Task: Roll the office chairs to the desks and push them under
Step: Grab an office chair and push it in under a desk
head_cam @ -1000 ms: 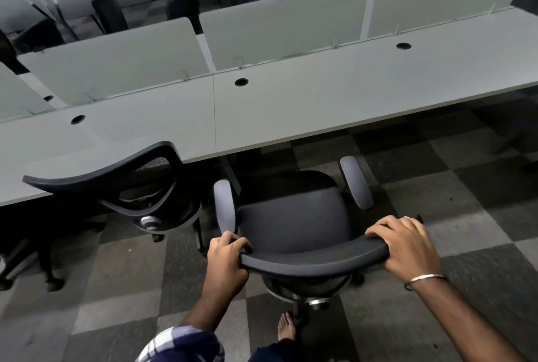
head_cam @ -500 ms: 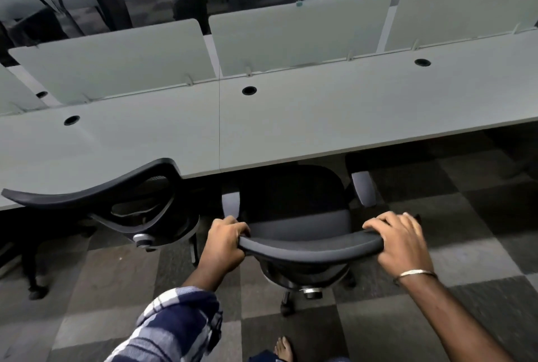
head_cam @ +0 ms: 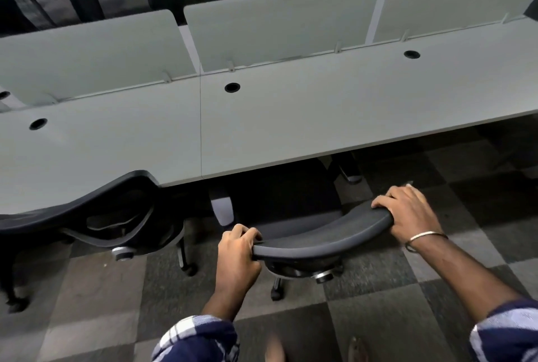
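A black office chair [head_cam: 320,233] stands in front of me, its seat partly under the long pale grey desk [head_cam: 320,117]. My left hand [head_cam: 237,251] grips the left end of its curved backrest top. My right hand [head_cam: 407,210], with a metal bangle on the wrist, grips the right end. Both grey armrests reach under the desk edge. The chair's base and casters show below the backrest.
A second black mesh chair [head_cam: 110,216] sits to the left, its back against the desk edge. Grey divider panels [head_cam: 276,26] line the desk's far side. The floor is checkered carpet [head_cam: 436,259]. My bare feet show at the bottom edge.
I have stepped forward and the chair has rolled toward the desk, its seat and armrests sliding under the edge. Both hands keep their grip on the backrest.
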A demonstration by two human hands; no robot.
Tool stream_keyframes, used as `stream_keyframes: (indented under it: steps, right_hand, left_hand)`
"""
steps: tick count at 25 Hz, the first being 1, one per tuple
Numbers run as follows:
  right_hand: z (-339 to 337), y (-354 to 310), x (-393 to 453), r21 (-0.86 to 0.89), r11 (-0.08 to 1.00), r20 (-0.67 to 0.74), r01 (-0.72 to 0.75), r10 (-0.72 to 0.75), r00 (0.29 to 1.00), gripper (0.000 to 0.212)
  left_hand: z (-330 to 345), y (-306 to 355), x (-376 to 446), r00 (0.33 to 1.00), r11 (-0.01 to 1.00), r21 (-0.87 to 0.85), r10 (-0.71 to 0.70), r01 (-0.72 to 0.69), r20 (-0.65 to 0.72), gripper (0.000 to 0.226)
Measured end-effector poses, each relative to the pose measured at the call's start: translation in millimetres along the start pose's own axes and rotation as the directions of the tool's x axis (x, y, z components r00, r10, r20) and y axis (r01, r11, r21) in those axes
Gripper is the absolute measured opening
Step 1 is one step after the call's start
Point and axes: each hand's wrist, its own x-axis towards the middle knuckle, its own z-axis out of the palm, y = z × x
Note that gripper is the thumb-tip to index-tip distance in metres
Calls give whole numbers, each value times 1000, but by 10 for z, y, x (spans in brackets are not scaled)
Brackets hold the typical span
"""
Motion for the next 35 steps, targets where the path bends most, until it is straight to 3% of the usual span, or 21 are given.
stream_keyframes:
  steps: [6,12,17,27,35]
  right_hand:
    - [174,43,-693,102,993,-42,57,-53,998,55]
    - [26,316,-946,205,959,2,198,-203,979,48]
    - [-18,427,-1022,259,939,69,228,-254,965,44]
    - [63,847,-1258,272,930,36,249,-268,963,51]
    - [10,794,-567,150,965,5,215,-218,976,50]
  left_hand:
    - [188,136,-460,995,990,105,-92,95,-36,43]
    - [249,381,-669,984,964,199,-168,178,-66,38]
    - [310,521,-786,974,952,206,-211,225,-88,40]
    - [238,811,-522,990,964,228,-142,138,1,32]
    - [219,704,-154,985,972,160,-174,173,-8,43]
